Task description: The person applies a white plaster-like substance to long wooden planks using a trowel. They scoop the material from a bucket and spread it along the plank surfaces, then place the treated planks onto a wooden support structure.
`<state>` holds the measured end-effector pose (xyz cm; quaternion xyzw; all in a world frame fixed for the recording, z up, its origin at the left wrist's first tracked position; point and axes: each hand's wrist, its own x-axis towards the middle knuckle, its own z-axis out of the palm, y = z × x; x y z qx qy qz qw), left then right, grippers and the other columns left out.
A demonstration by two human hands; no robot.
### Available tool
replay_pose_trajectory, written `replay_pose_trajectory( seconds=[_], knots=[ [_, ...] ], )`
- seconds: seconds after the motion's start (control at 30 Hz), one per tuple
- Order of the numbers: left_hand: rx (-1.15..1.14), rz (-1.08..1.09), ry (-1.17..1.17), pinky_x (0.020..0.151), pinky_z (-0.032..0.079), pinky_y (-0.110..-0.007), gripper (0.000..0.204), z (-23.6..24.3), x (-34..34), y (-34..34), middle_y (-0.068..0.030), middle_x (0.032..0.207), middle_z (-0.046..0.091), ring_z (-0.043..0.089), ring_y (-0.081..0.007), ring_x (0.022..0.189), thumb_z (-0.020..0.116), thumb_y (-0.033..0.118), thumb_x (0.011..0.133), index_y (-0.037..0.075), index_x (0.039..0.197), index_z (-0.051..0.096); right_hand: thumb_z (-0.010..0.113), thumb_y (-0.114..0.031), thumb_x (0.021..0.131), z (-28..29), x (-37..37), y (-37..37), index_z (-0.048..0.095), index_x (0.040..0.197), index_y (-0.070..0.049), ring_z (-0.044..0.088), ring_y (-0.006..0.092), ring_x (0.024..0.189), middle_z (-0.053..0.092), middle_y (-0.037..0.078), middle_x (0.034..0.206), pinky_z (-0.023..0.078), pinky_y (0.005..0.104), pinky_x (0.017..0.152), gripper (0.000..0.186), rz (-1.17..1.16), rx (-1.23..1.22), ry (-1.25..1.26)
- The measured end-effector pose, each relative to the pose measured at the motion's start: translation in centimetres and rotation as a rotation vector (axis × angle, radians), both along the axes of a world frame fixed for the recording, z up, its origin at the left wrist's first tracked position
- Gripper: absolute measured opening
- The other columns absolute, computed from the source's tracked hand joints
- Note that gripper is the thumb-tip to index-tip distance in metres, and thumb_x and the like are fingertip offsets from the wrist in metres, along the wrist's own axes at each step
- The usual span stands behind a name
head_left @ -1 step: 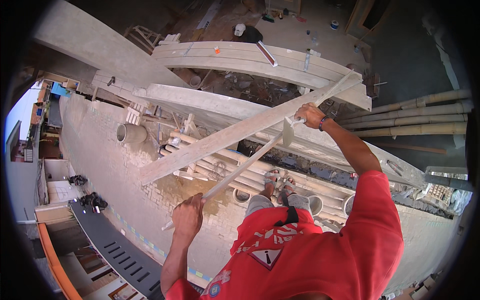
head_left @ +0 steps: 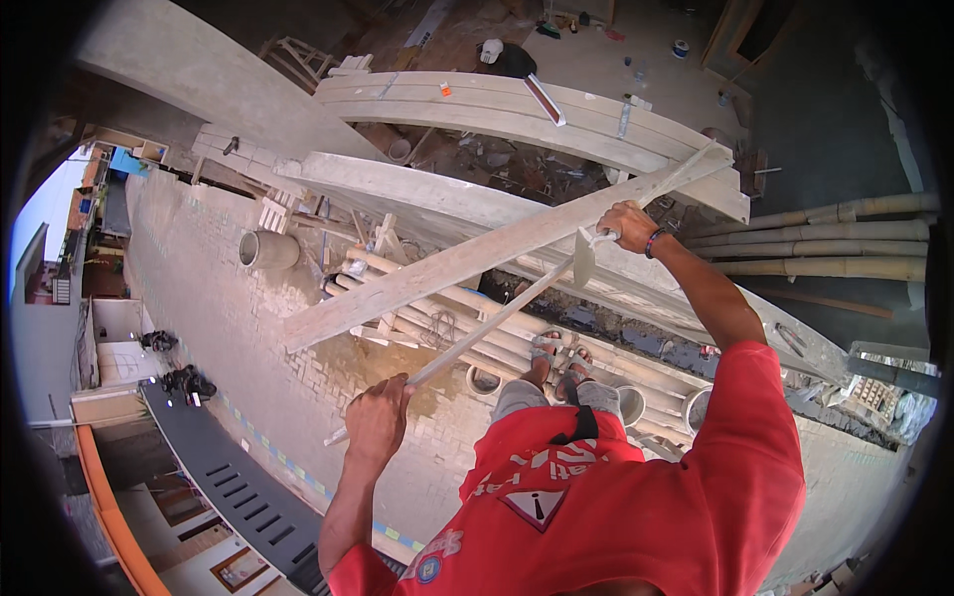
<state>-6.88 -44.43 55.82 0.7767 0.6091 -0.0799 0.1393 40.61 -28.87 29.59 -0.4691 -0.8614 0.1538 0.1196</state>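
Note:
My left hand (head_left: 377,419) is closed round the near end of a long, pale wooden strip (head_left: 487,326). From there the strip slants up and right to my right hand (head_left: 626,226), and a thin length seems to continue past it over the plank. My right hand is closed at the strip and at the handle of a small trowel, whose pale, mortar-smeared blade (head_left: 584,260) hangs beside the fingers. Beyond both hands lies a wide wooden plank (head_left: 447,268), running diagonally and resting across the curved beams. My right fingers are close to its edge; contact is unclear.
Curved pale beams (head_left: 467,99) span ahead, with a level-like bar (head_left: 545,101) on top. Bamboo poles (head_left: 815,238) lie at right. Under my feet (head_left: 556,360) are more poles beside a rubble-filled trench. A concrete pipe (head_left: 268,249) stands on the paving. Another person (head_left: 512,58) is far ahead.
The whole view has shifted slightly, so the beams and plank appear a little farther right. Both hands keep their grip, and the strip and trowel hold nearly the same pose.

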Motion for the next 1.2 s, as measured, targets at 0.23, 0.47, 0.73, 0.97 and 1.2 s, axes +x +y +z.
replay_pose_trajectory(
  seconds=[0.23, 0.47, 0.73, 0.97, 1.2],
  knots=[
    [0.092, 0.218, 0.162, 0.082, 0.048, -0.042, 0.023, 6.0, -6.3, -1.0, -0.0125, 0.094, 0.068, 0.063, -0.0327, 0.091, 0.07, 0.019, 0.08, 0.005, 0.097, 0.066, 0.068, -0.002, 0.069, -0.3, 1.7, 0.2, 0.062, 0.088, -0.014, 0.058, 0.0261, 0.091, 0.062, 0.004, 0.084, 0.041, 0.0404, 0.084, 0.023, -0.081, 0.058, 0.034],
    [0.308, 0.362, -0.882, 0.074, 0.048, -0.036, 0.019, 0.8, -10.6, -2.4, -0.0133, 0.091, 0.066, 0.063, -0.0228, 0.086, 0.068, 0.019, 0.085, 0.001, 0.089, 0.063, 0.075, -0.006, 0.066, 1.7, 1.4, 1.2, 0.064, 0.086, -0.011, 0.06, 0.0267, 0.087, 0.066, 0.007, 0.087, 0.045, 0.0389, 0.082, 0.024, -0.064, 0.068, 0.062],
    [0.7, 0.492, -1.04, 0.073, 0.041, -0.028, 0.044, -0.9, -5.9, -1.6, -0.0077, 0.085, 0.059, 0.052, -0.0147, 0.081, 0.057, 0.047, 0.093, 0.003, 0.087, 0.057, 0.07, -0.005, 0.073, 6.0, 1.6, 0.8, 0.062, 0.096, -0.004, 0.059, 0.0327, 0.096, 0.065, 0.013, 0.098, 0.047, 0.0428, 0.085, 0.025, -0.266, 0.035, 0.107],
    [0.775, 0.562, -0.969, 0.066, 0.04, -0.025, 0.028, 2.2, -2.7, -0.6, -0.0048, 0.082, 0.059, 0.049, -0.0096, 0.073, 0.059, 0.025, 0.094, -0.001, 0.087, 0.059, 0.067, -0.012, 0.08, 15.0, -5.1, -5.1, 0.049, 0.112, -0.004, 0.063, 0.0368, 0.076, 0.061, 0.017, 0.076, 0.049, 0.04, 0.068, 0.037, -0.492, -0.172, 0.4],
    [0.846, 0.588, -0.909, 0.063, 0.04, -0.025, 0.028, 2.4, -2.3, 0.1, -0.0035, 0.076, 0.058, 0.049, -0.0096, 0.069, 0.06, 0.026, 0.093, -0.001, 0.087, 0.059, 0.063, -0.009, 0.082, 20.4, -13.2, -11.6, 0.043, 0.126, 0.005, 0.066, 0.0348, 0.092, 0.062, 0.026, 0.102, 0.05, 0.0386, 0.08, 0.05, -0.134, -0.346, 0.594]
  ],
)
